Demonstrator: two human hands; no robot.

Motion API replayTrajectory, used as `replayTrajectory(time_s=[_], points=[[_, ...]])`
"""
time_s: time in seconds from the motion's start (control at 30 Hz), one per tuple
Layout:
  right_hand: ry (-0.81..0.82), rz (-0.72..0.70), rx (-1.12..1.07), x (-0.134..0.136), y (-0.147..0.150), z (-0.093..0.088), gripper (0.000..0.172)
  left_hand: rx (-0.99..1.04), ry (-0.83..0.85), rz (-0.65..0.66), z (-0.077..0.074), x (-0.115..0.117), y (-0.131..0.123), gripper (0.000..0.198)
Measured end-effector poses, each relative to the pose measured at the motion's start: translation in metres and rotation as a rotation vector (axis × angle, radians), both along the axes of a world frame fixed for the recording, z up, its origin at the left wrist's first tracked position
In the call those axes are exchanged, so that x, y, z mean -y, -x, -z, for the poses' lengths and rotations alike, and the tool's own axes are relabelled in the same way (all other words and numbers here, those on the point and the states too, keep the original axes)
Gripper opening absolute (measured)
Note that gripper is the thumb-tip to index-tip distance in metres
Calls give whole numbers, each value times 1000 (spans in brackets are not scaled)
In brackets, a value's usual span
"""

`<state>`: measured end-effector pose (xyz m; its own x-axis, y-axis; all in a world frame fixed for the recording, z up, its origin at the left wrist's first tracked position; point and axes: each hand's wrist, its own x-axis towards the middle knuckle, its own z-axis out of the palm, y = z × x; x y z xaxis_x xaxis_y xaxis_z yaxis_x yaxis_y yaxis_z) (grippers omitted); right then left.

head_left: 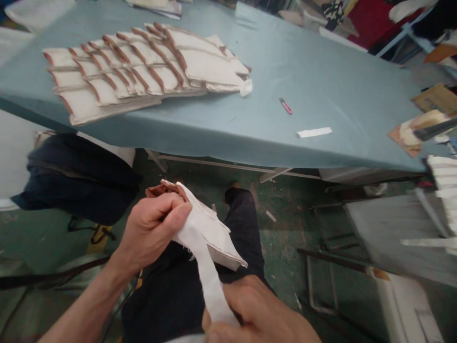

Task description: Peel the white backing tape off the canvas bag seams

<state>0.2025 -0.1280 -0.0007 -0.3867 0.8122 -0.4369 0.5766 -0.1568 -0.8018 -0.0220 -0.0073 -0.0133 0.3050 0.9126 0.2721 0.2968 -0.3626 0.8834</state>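
Note:
Closed at the upper end of a stack of white fabric pieces with brown edges (217,233), my left hand (153,228) holds it over my lap, thumb on top. A white cloth strip (210,276) runs down from near the left thumb, its edge frayed. Its lower end is in my right hand (264,309), which is closed around it at the bottom of the view. Part of the stack is hidden behind my left hand and the strip.
Rows of overlapping white fabric pieces with brown edges (143,66) lie on the blue-covered table (257,128). A pink cutter (286,106) and a short white strip (314,132) lie further right. A dark bag (78,176) is at left; metal frames (321,281) stand at right.

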Motion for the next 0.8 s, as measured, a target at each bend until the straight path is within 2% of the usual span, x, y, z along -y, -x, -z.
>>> replayTrajectory(time_s=[0.03,0.07,0.1,0.17,0.2,0.27,0.4,0.5,0.63,0.8], points=[[3,-57,-44,1,-12,0,32,-10,-48,40,0,1,4,34],[3,-28,-32,-1,-24,0,27,-26,-92,86,-1,3,7,32],[-2,50,-6,-5,-34,0,29,-44,-128,129,-1,5,9,31],[-137,258,2,-22,-47,0,35,-81,-172,204,-2,12,11,28],[-213,317,-31,-33,-49,-1,36,-99,-173,237,-3,15,12,26],[-351,330,-157,-56,-42,-2,37,-125,-158,294,-4,18,13,22],[-636,203,-436,-97,-4,1,41,-176,-97,351,-6,18,17,19],[-751,25,-543,-121,23,9,43,-182,-83,346,-9,16,18,22],[-914,-233,-431,-142,38,15,46,-190,-119,261,-13,18,13,27],[-987,-288,-243,-148,32,12,57,-197,-36,302,-14,18,7,33]])
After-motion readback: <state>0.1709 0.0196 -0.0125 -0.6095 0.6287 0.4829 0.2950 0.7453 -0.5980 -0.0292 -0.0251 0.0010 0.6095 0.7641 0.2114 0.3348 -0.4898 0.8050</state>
